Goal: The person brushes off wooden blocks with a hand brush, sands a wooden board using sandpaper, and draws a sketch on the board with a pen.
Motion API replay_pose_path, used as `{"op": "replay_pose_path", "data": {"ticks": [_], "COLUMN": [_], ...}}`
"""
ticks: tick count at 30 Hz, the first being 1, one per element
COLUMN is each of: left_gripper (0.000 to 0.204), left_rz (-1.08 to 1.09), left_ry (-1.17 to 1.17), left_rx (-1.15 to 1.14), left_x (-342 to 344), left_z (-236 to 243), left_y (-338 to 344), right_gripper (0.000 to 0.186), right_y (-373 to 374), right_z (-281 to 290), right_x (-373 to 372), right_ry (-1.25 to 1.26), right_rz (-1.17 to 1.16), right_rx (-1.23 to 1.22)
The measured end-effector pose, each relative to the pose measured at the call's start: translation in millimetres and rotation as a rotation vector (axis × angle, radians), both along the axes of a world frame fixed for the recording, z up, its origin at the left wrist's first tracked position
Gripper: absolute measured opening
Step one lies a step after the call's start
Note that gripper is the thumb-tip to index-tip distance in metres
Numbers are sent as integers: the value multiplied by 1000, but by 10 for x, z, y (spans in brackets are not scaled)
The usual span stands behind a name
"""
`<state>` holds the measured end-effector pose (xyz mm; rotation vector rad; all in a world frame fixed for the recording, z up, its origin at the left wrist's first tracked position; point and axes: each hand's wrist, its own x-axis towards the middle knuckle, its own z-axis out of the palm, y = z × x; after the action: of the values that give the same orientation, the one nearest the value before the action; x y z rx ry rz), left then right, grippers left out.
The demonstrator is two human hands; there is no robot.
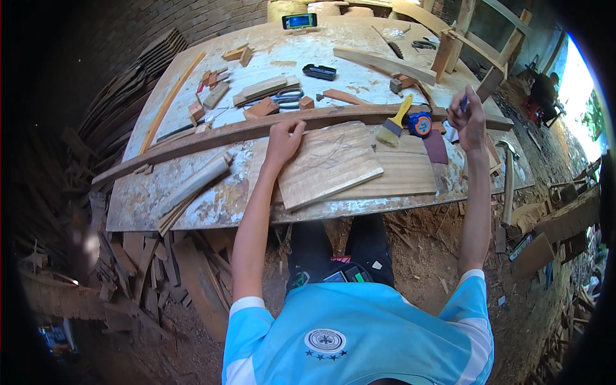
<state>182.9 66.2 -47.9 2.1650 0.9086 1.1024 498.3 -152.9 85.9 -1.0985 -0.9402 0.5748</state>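
My left hand (287, 138) rests with curled fingers where a pale wooden board (333, 167) meets a long dark wooden beam (224, 136). Its palm side is hidden. Curved pencil-like lines mark the board, which lies askew on another flat board (404, 170). Raised over the table's right side, my right hand (468, 122) is closed around a slim blue thing (463, 102), perhaps a pen. Left of that hand are a blue tape measure (419, 124) and a yellow-handled paintbrush (395, 122), leaning against the beam. A brown sandpaper-like sheet (436, 147) lies below the tape.
The worn table (250, 183) carries wood offcuts (266, 90), scissors (289, 98), a black case (319, 72) and a propped phone (299, 21). A hammer (509, 179) hangs over the right edge. A wooden frame (481, 38) stands far right; scrap wood (147, 263) lies lower left.
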Motion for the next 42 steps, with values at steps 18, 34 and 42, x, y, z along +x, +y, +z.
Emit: {"op": "replay_pose_path", "data": {"ticks": [18, 34, 42], "left_gripper": [17, 27, 26], "left_rz": [-300, -280, -272], "left_ry": [-64, 311, 295], "left_rx": [-37, -131, -147], "left_x": [-66, -164, -173], "left_z": [50, 144, 164], "left_y": [254, 312, 278], "right_gripper": [12, 20, 29], "right_y": [930, 1016, 998], "right_z": [-1132, -1127, -1302], "right_x": [-1610, -2065, -2089], "right_ry": [273, 125, -173], "right_rz": [400, 41, -163], "right_rx": [-346, -411, -273]}}
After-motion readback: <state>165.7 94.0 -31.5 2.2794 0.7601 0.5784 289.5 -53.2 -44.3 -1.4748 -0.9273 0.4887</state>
